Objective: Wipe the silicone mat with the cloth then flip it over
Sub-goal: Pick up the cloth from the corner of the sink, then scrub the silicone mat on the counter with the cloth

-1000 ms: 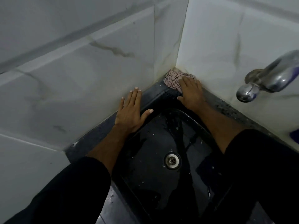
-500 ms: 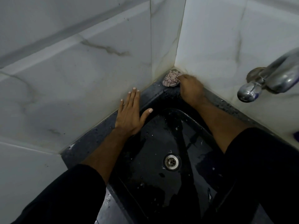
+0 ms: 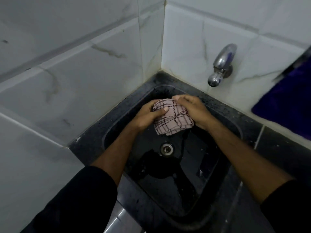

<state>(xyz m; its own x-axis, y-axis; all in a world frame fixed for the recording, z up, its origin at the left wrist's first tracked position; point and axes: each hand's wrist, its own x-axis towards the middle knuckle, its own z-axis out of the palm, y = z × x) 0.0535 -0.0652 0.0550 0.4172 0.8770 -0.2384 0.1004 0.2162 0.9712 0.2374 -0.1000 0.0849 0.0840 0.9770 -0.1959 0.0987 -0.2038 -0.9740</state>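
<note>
Centrally, two bare hands hold a pink checked cloth (image 3: 171, 119) above a wet black sink (image 3: 168, 182). At nine o'clock of the cloth, the left hand (image 3: 148, 116) grips it, thumb pressed on top. At three o'clock, the right hand (image 3: 193, 110) grips its other side, fingers (image 3: 178, 98) curled over the upper edge. A metal drain (image 3: 166, 148) lies at six o'clock of the cloth. A chrome tap (image 3: 220, 64) juts from the tiled wall at one o'clock.
</note>
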